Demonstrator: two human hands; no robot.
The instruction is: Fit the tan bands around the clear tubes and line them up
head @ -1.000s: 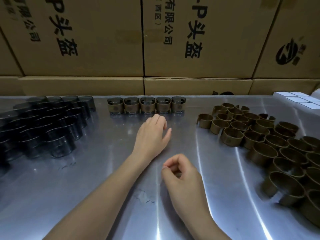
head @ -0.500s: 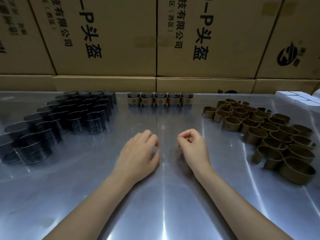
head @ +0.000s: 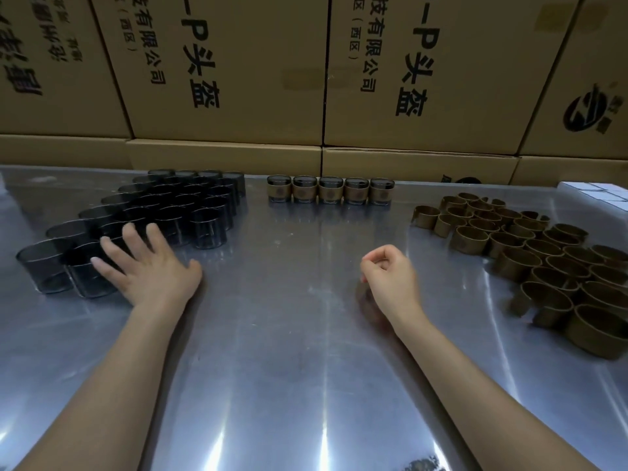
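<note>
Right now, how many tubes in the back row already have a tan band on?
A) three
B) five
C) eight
B: the back row holds five tubes side by side, each with a tan band around its middle, while the bare tubes stand to the left and the loose bands lie to the right.

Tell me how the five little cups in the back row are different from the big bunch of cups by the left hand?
The five banded tubes each wear a tan band; the bare tubes have none and look dark. The banded tubes stand in one straight row at the back, while the bare tubes fill several rows on the left. The left hand reaches the bare tubes; nothing touches the banded ones. Both kinds stand upright on the shiny table.
</note>
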